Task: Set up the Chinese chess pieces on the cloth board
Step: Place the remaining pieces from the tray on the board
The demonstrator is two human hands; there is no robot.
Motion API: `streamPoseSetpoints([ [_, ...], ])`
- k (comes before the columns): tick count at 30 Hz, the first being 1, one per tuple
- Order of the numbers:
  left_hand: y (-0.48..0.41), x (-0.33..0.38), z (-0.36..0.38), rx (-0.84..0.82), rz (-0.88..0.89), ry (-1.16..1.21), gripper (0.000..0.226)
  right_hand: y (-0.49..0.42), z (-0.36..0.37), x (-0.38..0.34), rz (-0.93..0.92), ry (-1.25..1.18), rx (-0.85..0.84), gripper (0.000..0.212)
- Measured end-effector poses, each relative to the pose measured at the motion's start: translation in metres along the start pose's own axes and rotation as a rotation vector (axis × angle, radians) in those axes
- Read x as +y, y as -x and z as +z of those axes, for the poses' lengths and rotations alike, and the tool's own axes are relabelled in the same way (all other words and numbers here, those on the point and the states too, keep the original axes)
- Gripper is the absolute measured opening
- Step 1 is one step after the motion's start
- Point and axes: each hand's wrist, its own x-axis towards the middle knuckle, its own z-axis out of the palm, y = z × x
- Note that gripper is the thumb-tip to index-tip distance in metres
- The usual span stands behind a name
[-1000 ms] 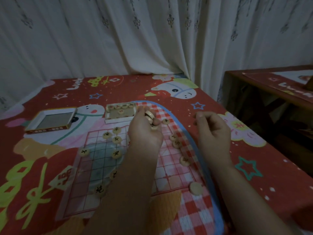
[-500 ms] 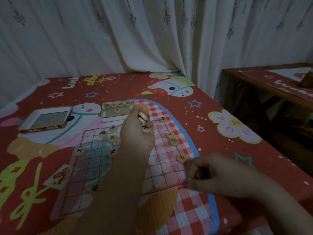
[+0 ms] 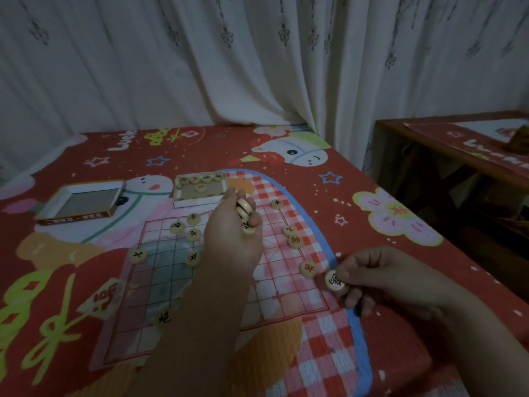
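Red tablecloth (image 3: 372, 202), left grip (image 3: 232, 233) cupping pieces (image 3: 244, 209), right grip (image 3: 380, 276) pinching piece (image 3: 333, 280)

pieces (image 3: 194, 234) on board (image 3: 274, 299), tray (image 3: 200, 200) behind

Cloth board (image 3: 160, 270) flat; round pieces (image 3: 193, 235) scattered on grid, more in box (image 3: 200, 187).

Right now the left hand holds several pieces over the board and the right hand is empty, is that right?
Not quite: in the head view the right hand pinches one piece by the cloth board's right edge. The left hand does hold several pieces over the board.
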Motion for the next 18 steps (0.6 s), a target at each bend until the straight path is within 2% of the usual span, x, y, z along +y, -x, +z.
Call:
streamPoseSetpoints([
  [5,-0.001,0.021,-0.005,0.011,0.070,-0.029,0.020,-0.011,-0.002,-0.001,-0.015,-0.074,0.099,0.022],
  [13,-0.014,0.075,-0.038,0.019,0.119,-0.053,0.009,-0.042,0.017,-0.036,-0.100,-0.013,0.254,0.022],
  [18,-0.017,0.111,-0.066,0.056,0.185,-0.066,0.016,-0.057,0.048,-0.055,-0.112,0.081,0.133,0.026],
])
